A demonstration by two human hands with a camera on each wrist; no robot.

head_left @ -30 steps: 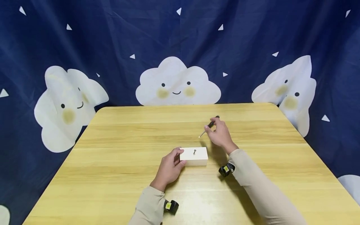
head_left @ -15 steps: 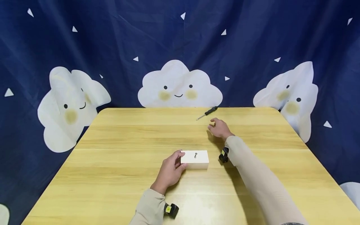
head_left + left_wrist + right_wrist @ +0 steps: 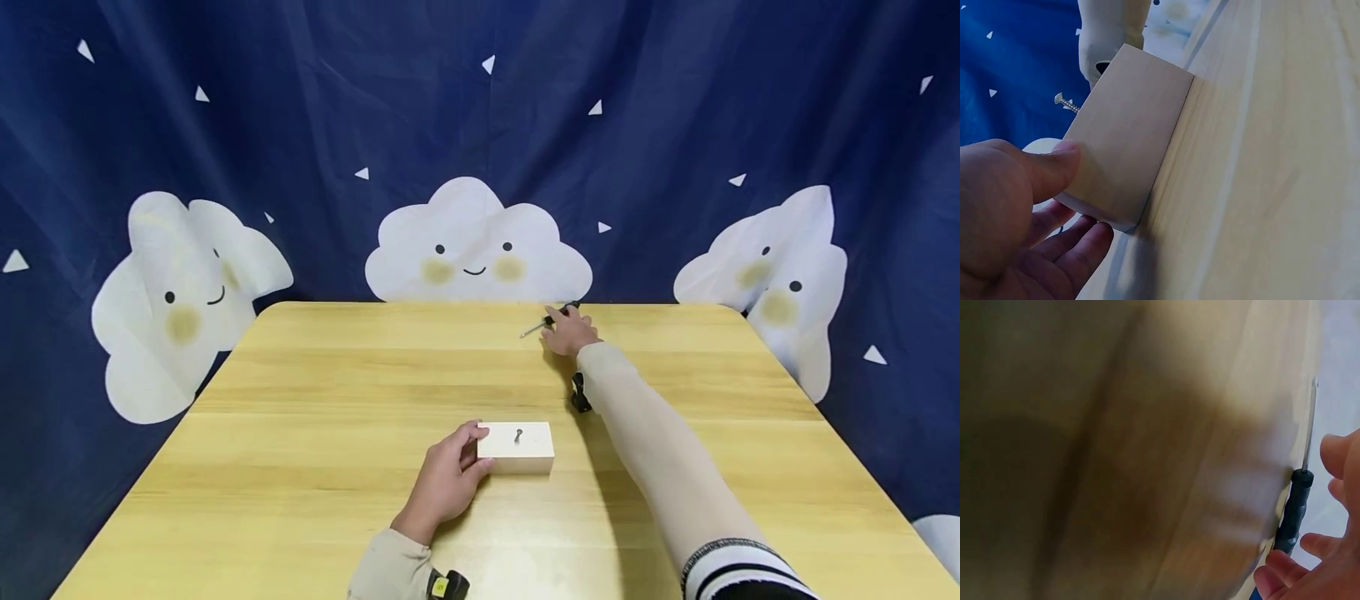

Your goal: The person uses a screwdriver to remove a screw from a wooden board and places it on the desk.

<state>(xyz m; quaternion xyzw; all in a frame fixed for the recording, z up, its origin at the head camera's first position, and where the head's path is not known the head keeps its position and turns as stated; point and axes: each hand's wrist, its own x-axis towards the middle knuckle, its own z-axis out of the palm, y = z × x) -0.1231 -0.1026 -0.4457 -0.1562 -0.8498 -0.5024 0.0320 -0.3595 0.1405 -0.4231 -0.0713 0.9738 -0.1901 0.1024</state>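
Observation:
A pale wooden block (image 3: 514, 442) lies on the table, and a screw (image 3: 518, 435) stands up from its top face. My left hand (image 3: 444, 475) holds the block's left end between thumb and fingers. In the left wrist view, part of the screw's threaded shank (image 3: 1067, 103) shows above the block. At the far edge, a screwdriver (image 3: 1294, 509) with a black handle lies on the table, its tip pointing left toward me. My right hand (image 3: 568, 331) is over the handle. Its fingers are spread and loosely bent, with the thumb apart from the handle in the right wrist view.
The light wooden table (image 3: 337, 392) extends to a far edge just behind the screwdriver. Beyond it hangs a dark blue curtain (image 3: 480, 100) with printed white clouds. Black cameras are strapped to both wrists.
My right hand held the screwdriver a second ago, then was apart from it as it lay near the far edge. Now the hand has reached forward over it. The left hand keeps holding the block.

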